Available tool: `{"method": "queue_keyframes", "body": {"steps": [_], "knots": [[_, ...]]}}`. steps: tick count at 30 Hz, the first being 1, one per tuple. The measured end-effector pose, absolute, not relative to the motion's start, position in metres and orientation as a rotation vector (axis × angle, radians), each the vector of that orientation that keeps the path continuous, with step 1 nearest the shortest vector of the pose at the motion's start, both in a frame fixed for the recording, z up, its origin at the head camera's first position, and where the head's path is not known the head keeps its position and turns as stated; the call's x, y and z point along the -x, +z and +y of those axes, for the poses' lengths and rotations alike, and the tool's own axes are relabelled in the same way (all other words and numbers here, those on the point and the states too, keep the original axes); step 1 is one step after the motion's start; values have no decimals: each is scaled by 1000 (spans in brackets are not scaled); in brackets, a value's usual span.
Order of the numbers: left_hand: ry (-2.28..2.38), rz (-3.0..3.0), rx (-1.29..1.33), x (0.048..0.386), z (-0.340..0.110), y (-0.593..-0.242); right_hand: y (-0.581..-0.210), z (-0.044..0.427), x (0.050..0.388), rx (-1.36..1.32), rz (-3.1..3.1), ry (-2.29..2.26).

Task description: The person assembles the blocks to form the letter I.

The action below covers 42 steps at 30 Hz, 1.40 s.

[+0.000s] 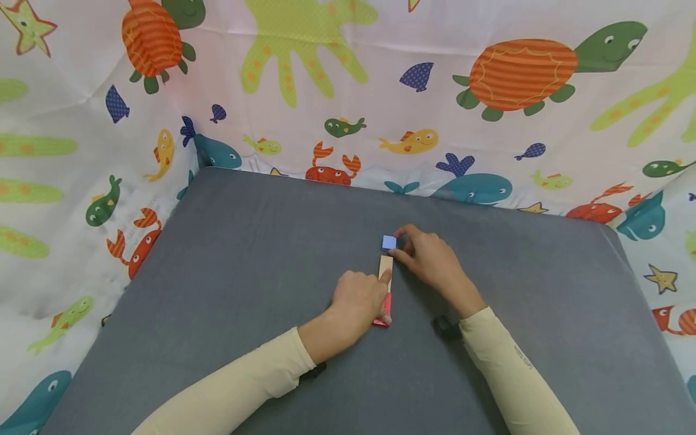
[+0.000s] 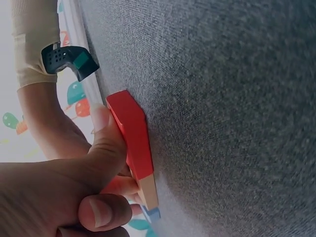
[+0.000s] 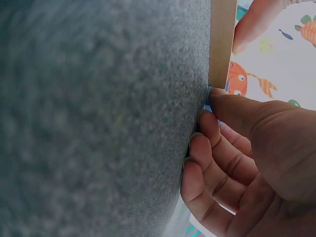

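Observation:
A red block (image 2: 133, 133) and a plain wooden block (image 1: 385, 264) lie end to end on the grey tabletop. At their far end sits a small blue cube (image 1: 388, 242). My left hand (image 1: 357, 300) presses down on the row, thumb on the red block, forefinger on the wooden one, the other fingers curled under the palm. My right hand (image 1: 432, 258) holds the blue cube between thumb and forefinger. In the right wrist view the thumb (image 3: 232, 106) covers most of the cube, by the end of the wooden block (image 3: 221, 44).
The grey tabletop (image 1: 244, 254) spreads around the blocks. A white cloth (image 1: 304, 115) printed with sea animals rises behind the table and along its sides. Dark wrist-worn devices (image 1: 446, 327) sit under the cream sleeves (image 1: 513, 362).

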<state>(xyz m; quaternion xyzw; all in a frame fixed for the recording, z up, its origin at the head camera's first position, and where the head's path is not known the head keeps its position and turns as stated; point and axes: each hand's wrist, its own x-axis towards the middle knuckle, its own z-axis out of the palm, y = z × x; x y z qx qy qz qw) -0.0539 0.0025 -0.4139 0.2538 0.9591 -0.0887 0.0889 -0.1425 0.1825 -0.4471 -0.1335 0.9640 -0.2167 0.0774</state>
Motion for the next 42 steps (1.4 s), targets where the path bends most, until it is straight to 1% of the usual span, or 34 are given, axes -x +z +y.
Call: {"method": "queue_keyframes", "body": {"steps": [22,42], "knots": [[-246,2891,-784,52,-4,-419,-448,176,140,436,2899,-676],[-182,2846,-750,50,0,-412,-444,182,137,464,2885,-717]]}}
